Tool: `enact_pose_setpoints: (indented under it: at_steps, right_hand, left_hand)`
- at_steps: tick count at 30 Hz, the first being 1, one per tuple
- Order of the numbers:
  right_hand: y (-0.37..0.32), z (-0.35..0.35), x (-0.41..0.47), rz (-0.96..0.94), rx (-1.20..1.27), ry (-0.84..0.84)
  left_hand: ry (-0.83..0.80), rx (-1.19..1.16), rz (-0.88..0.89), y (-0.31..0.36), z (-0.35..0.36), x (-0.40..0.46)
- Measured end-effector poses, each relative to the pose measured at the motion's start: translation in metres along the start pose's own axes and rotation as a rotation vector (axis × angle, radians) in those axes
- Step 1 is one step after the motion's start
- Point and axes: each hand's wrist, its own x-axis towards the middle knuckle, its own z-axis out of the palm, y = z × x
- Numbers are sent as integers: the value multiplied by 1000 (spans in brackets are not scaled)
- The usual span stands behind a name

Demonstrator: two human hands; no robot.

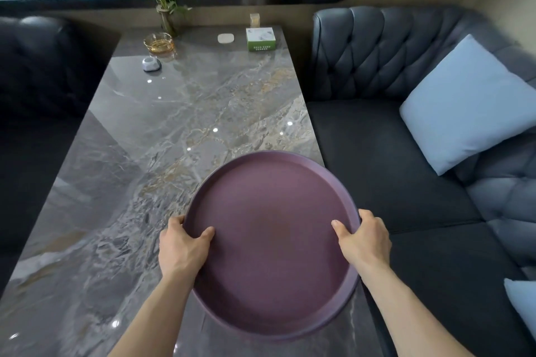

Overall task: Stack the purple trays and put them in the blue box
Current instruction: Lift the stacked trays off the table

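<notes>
A round purple tray [272, 243] is at the near right part of the marble table [162, 130], its right side reaching past the table's edge. A second rim edge shows under its lower right side, so it may lie on another tray. My left hand [184, 243] grips the tray's left rim, thumb inside. My right hand [362, 238] grips the right rim the same way. No blue box is in view.
At the table's far end stand a small plant [166, 6], an amber glass ashtray [159, 43], a small white-grey device [151, 64], a white pad [225, 38] and a green-white box [260, 38]. A dark tufted sofa [391, 124] with a pale blue cushion [464, 101] is on the right.
</notes>
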Motion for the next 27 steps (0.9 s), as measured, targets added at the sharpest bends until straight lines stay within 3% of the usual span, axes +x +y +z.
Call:
enact_pose_setpoints:
  at_steps: [15, 27]
  right_hand:
    - [-70, -103, -125, -226, 135, 76]
    - [-116, -126, -323, -428, 167, 21]
  left_hand:
    - [161, -198, 118, 15, -166, -101]
    - [405, -401, 101, -97, -346, -211]
